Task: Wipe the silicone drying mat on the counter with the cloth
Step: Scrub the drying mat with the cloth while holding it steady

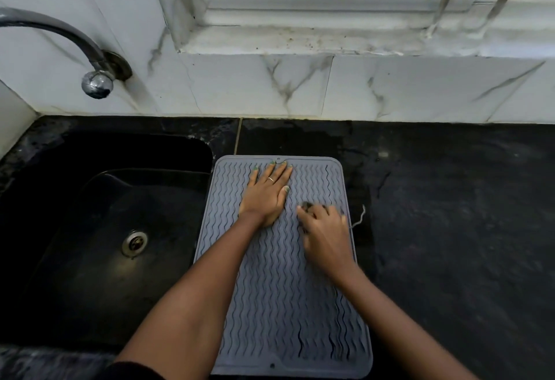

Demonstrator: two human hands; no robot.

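Note:
A grey silicone drying mat (pixel 279 304) with wavy ridges lies on the black counter, right of the sink. My left hand (pixel 267 190) rests flat on the mat's far half, fingers spread, holding nothing. My right hand (pixel 326 235) sits on the mat near its right edge, blurred, with fingers curled over a small dark grey cloth (pixel 307 207). Only a bit of the cloth shows beyond the fingertips. A loose thread (pixel 360 217) trails off the mat's right edge onto the counter.
A black sink (pixel 75 214) with a metal drain (pixel 134 243) lies directly left of the mat. A chrome tap (pixel 90 58) sticks out of the marble-tiled wall above it. Black counter (pixel 450 214) extends to the right. A window sill (pixel 300 40) runs along the back.

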